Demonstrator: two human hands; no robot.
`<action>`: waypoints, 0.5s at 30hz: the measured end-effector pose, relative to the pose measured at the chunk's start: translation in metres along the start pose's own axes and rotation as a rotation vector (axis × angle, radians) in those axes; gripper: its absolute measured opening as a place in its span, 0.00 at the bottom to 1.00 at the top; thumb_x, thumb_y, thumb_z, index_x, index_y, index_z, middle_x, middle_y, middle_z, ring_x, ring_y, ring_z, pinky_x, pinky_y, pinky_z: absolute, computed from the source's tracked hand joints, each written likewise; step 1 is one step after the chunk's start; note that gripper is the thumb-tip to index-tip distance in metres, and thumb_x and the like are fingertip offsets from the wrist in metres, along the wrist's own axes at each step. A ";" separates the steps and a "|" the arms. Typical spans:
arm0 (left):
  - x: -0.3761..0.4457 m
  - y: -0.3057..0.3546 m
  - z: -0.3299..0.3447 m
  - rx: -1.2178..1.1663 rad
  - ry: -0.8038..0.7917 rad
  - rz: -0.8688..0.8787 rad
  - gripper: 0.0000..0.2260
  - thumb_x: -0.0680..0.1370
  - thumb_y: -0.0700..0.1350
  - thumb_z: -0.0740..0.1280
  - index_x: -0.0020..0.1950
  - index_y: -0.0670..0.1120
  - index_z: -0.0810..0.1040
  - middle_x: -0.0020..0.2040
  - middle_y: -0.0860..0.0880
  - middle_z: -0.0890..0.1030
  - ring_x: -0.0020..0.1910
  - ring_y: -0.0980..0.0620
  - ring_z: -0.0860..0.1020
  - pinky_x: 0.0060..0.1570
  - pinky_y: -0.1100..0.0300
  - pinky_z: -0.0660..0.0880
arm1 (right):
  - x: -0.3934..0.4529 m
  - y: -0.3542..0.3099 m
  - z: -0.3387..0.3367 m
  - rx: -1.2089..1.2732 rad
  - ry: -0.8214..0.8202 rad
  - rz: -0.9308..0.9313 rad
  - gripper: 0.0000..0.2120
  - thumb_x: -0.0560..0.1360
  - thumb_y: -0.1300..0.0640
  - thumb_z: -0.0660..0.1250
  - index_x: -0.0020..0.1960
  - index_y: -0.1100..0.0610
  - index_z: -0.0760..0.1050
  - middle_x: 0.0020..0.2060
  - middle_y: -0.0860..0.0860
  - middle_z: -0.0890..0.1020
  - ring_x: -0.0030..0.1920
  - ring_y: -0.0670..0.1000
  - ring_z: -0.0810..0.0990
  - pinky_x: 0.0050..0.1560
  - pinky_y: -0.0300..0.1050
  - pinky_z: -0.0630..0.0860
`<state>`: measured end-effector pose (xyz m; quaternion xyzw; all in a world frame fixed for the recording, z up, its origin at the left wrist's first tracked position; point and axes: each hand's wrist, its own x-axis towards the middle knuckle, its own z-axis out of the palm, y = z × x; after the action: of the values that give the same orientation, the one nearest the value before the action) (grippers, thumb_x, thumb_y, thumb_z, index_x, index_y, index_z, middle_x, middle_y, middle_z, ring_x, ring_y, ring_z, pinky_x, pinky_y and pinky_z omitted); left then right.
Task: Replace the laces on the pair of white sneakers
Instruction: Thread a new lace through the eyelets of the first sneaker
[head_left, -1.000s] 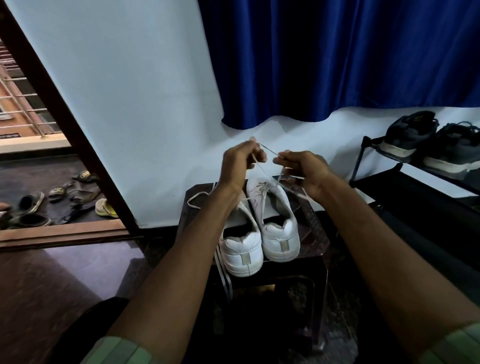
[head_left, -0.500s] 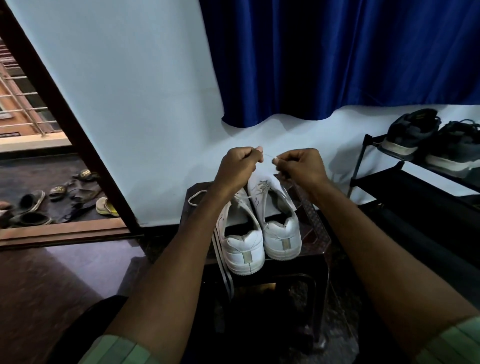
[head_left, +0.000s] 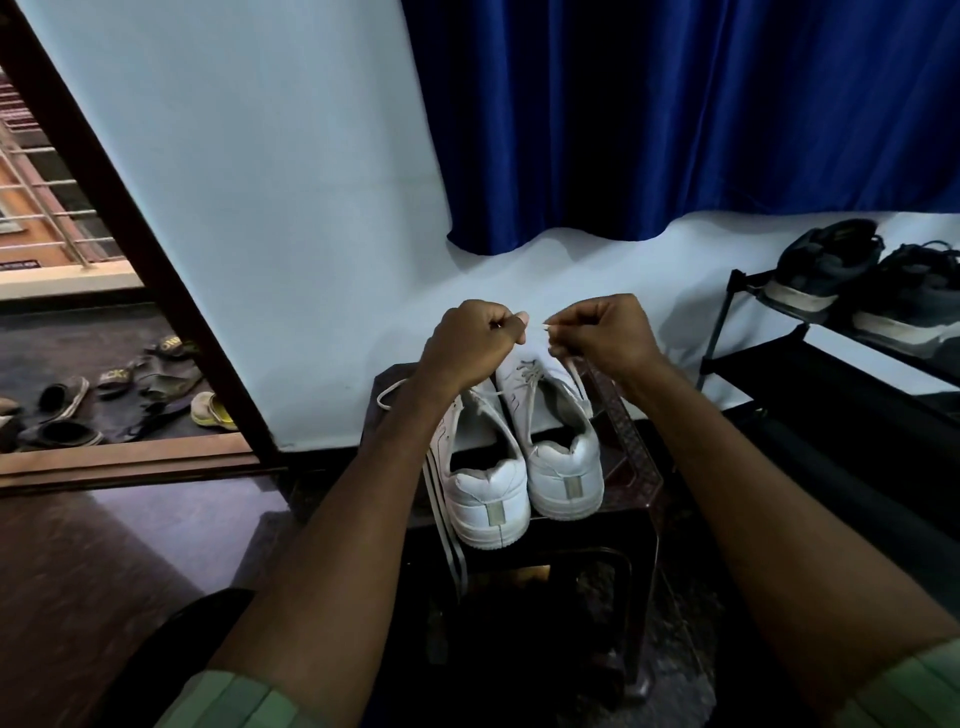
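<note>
Two white sneakers are set side by side on a dark stool (head_left: 636, 470), heels toward the camera and toes toward the pale wall; the stool serves as the landmark here. The left sneaker (head_left: 485, 491) sits nearer the stool's front edge, and the right sneaker (head_left: 563, 467) is touching it, a little farther back. Both hands are raised above the toe end of the stool, close together but not touching. The left hand (head_left: 470, 345) is curled into a fist, with the thumb tip pressed against the forefinger; whether a lace is pinched there cannot be told. The right hand (head_left: 605, 335) is curled as well, and a white lace (head_left: 574, 366) is pinched in its fingers, its tip poking out toward the left hand and its length running down to the right sneaker's eyelets. A loose loop of lace (head_left: 389, 392) is seen over the stool's left side, and flat laces (head_left: 441, 519) hang off its front-left edge. To the right of the stool a black shoe rack (head_left: 779, 364) carries dark shoes (head_left: 826, 265). Above and behind the stool a blue curtain (head_left: 675, 119) hangs. Left of the stool, past a door frame, sandals (head_left: 156, 364) are scattered.
</note>
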<state>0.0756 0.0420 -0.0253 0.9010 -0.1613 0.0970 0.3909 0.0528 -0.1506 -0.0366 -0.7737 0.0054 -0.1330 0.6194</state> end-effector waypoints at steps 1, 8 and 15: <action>0.000 -0.002 -0.002 0.004 0.001 -0.005 0.16 0.83 0.55 0.66 0.37 0.53 0.83 0.24 0.62 0.75 0.29 0.58 0.72 0.41 0.58 0.70 | 0.003 0.006 -0.005 -0.096 0.066 -0.003 0.03 0.73 0.69 0.75 0.44 0.63 0.86 0.36 0.61 0.86 0.32 0.54 0.85 0.46 0.58 0.86; -0.001 -0.005 0.003 0.171 0.000 0.085 0.14 0.79 0.59 0.70 0.41 0.53 0.87 0.32 0.57 0.81 0.34 0.57 0.77 0.38 0.59 0.71 | -0.006 -0.002 0.001 -0.015 -0.318 -0.053 0.10 0.76 0.70 0.74 0.57 0.66 0.83 0.46 0.64 0.87 0.37 0.56 0.87 0.41 0.49 0.85; -0.010 0.008 -0.011 0.141 -0.176 -0.057 0.21 0.72 0.65 0.76 0.37 0.47 0.87 0.31 0.51 0.85 0.29 0.54 0.83 0.38 0.57 0.82 | -0.009 0.001 -0.003 -0.113 -0.203 -0.091 0.01 0.74 0.65 0.76 0.46 0.64 0.87 0.35 0.62 0.86 0.34 0.57 0.84 0.39 0.48 0.83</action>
<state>0.0630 0.0467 -0.0152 0.9355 -0.1621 0.0175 0.3136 0.0441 -0.1521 -0.0387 -0.8162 -0.0848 -0.0816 0.5656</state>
